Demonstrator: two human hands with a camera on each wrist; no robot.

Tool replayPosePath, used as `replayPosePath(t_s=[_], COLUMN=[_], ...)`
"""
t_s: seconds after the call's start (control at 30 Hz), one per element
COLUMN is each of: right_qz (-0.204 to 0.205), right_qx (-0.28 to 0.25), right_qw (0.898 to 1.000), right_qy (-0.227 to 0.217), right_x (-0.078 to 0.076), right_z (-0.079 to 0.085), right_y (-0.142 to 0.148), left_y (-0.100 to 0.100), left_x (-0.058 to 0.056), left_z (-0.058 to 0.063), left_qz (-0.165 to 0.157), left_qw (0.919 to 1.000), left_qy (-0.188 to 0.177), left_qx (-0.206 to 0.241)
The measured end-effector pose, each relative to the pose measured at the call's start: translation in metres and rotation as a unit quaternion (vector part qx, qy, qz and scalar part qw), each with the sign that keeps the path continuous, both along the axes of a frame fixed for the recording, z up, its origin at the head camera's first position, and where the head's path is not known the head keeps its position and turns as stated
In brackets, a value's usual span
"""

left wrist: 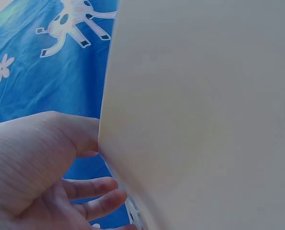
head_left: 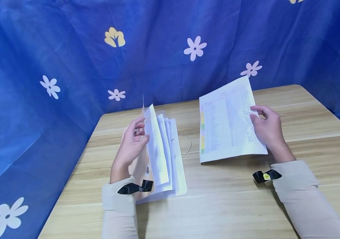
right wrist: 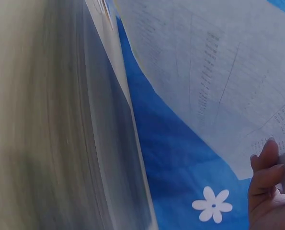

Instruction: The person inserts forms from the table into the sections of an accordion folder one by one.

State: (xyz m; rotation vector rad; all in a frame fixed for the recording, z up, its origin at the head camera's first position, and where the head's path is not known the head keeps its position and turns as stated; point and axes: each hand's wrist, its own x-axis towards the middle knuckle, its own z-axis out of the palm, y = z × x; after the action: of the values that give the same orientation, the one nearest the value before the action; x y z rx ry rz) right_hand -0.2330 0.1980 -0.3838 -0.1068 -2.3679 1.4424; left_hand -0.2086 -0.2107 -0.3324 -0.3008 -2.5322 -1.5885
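An open document folder (head_left: 182,179) stands left of centre on the table, with several white printed sheets (head_left: 157,149) fanned inside. My left hand (head_left: 128,144) grips the folder's raised front cover at its edge; in the left wrist view a broad pale panel (left wrist: 195,96) fills most of the picture beside the thumb. With thumb and fingers my right hand (head_left: 268,127) pinches the right edge of a loose printed sheet (head_left: 229,122). That sheet is tilted up, with columns of text and coloured cells along its left side. The right wrist view shows the sheet's underside.
A thin cord loop (head_left: 189,146) sticks out from the folder's right side. The wooden table (head_left: 223,205) runs back to a blue curtain (head_left: 158,66) with flowers. Each sleeve carries a small black wrist camera (head_left: 263,176).
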Motion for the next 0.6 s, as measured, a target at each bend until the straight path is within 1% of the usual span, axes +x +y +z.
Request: replayPosePath(t_s=[0.3, 0.43, 0.6], right_qz=[0.048, 0.072, 0.099], right_qx=[-0.018, -0.033, -0.039], right_qw=[0.999, 0.997, 0.994], right_qy=[-0.009, -0.013, -0.011], right_x=[0.003, 0.005, 0.008], right_z=[0.001, 0.002, 0.001], right_y=[-0.02, -0.03, -0.041], left_y=[0.002, 0.002, 0.001], left_x=[0.0, 0.0, 0.0], left_z=[0.001, 0.001, 0.0], left_qz=[0.0, 0.0, 0.001], left_qw=[1.0, 1.0, 1.0], left_qy=[-0.006, -0.008, -0.007], left_qx=[-0.003, -0.005, -0.006])
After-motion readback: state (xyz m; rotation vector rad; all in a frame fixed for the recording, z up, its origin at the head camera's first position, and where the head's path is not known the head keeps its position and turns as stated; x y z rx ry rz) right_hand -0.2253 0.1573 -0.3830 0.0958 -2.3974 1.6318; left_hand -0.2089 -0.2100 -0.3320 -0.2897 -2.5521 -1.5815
